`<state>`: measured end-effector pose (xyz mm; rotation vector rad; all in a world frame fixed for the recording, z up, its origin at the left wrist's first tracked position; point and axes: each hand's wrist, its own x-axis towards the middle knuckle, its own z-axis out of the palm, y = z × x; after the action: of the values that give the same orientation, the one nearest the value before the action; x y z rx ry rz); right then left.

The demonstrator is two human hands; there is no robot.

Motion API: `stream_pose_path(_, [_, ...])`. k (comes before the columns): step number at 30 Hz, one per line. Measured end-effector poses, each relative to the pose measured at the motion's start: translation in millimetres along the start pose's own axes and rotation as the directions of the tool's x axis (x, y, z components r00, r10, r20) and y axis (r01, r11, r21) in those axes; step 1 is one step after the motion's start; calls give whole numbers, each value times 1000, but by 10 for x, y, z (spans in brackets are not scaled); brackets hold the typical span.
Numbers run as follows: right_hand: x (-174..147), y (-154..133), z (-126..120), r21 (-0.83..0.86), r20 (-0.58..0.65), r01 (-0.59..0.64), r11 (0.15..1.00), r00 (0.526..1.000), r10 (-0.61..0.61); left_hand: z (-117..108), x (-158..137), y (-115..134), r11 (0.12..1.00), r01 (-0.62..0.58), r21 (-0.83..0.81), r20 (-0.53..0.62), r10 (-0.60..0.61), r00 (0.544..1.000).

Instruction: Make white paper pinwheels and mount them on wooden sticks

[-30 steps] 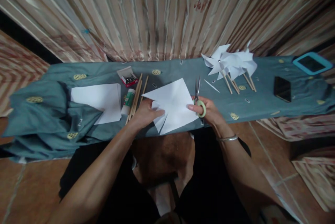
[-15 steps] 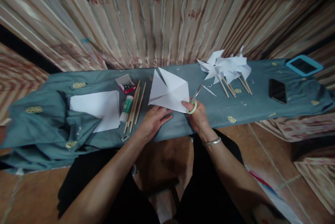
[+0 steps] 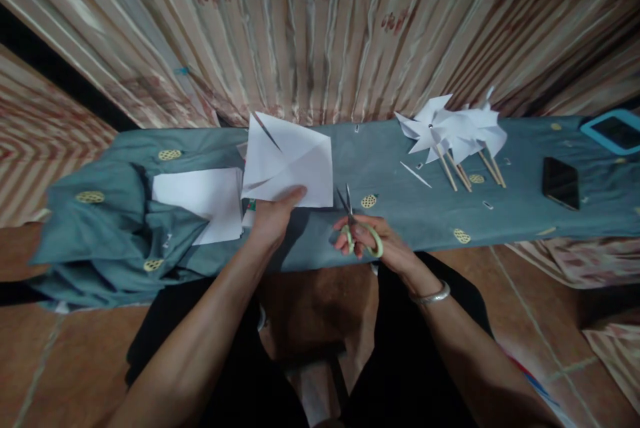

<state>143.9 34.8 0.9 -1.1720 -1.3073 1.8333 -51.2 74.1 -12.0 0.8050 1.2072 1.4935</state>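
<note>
My left hand (image 3: 274,218) grips a square white sheet of paper (image 3: 295,161) by its lower edge, thumb on top. Slits run inward from the paper's top left and lower left corners, and creases cross its middle. To the right of the paper, my right hand (image 3: 377,241) has its fingers at the pale green handles of a pair of scissors (image 3: 349,205). The blades point away from me, slightly apart, clear of the paper. The held paper hides most of a glue stick (image 3: 249,215) behind my left hand.
A stack of white paper (image 3: 200,205) lies left, partly under bunched cloth (image 3: 115,221). White paper pinwheels (image 3: 450,125) on sticks lie back right, beside a thin white paper strip (image 3: 416,175). A black phone (image 3: 561,183) and a blue-framed device (image 3: 613,131) lie farther right. A curtain (image 3: 310,35) hangs behind.
The paper has moved left with my left hand, now covering the sticks and small box. My right hand has let go of the paper and drawn back with the scissors, whose blades now show parted.
</note>
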Motion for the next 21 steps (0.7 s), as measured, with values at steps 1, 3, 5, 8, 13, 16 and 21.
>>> stream_pose_path(1, [-47,-15,-19,-28,64,-29,999,997,31,-12,15,25,1000,-16,-4,-6,16,1000])
stream_pose_path(3, [-117,-40,-47,-80,141,-74,994,986,84,-17,18,59,999,-43,14,-3,44,999])
stream_pose_path(5, [-150,-56,-64,-113,164,-90,990,981,107,-6,-5,65,997,-54,49,12,53,999])
stream_pose_path(8, [-149,-53,-75,-133,176,-88,987,978,111,8,-52,25,993,-46,107,27,43,999])
stream_pose_path(13, [-127,-9,-82,-113,185,-71,991,979,91,-37,-73,-83,976,-46,211,63,34,997])
stream_pose_path(16, [-132,3,-78,-94,181,-74,993,979,90,-70,-65,-121,965,-55,258,71,37,997])
stream_pose_path(21, [-137,1,-76,-100,183,-77,992,979,95,-60,-71,-121,969,-53,240,88,32,996])
